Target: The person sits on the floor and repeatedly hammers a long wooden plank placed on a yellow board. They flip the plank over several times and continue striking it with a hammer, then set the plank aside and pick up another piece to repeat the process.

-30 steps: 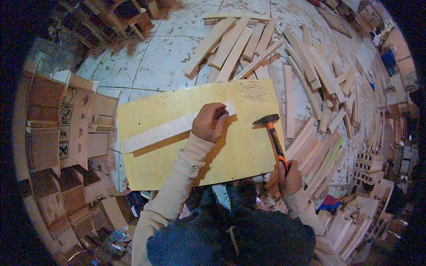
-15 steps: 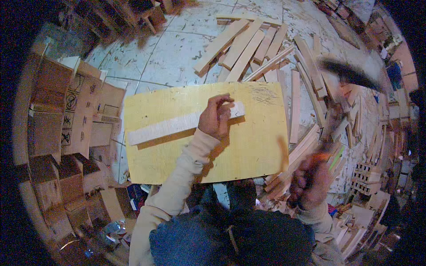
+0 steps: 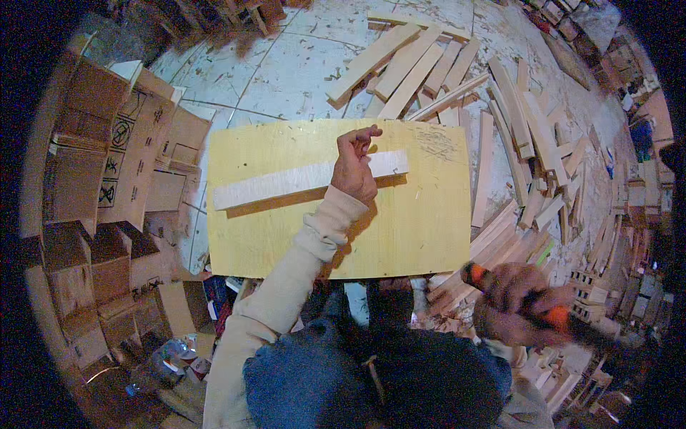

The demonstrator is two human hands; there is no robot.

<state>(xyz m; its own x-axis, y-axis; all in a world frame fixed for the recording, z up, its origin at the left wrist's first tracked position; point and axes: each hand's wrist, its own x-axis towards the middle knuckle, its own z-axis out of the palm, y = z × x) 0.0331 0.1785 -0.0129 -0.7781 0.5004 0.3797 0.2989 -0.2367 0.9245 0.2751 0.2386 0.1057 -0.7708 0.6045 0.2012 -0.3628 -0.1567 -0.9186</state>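
Plywood sheet (image 3: pixel 400 229), yellow and flat, lies on the tiled floor (image 3: pixel 286 71) and carries a pale wooden strip (image 3: pixel 286 184) that runs from near its left edge toward its top right corner. Over the strip's right part the left hand (image 3: pixel 355 166) rests with its heel down, thumb and forefinger pinched narrow as if on something too small to make out. Off the sheet's lower right corner, the right hand (image 3: pixel 518 304) is wrapped tight around the orange handle of a hammer (image 3: pixel 550 314), blurred. The strip looks light, stiff and dry, likely to skate on the smooth sheet, so pressing it flat near the middle should steady it best. Loose slats (image 3: pixel 529 136) lie beyond the right edge, cardboard boxes (image 3: pixel 121 150) beyond the left.
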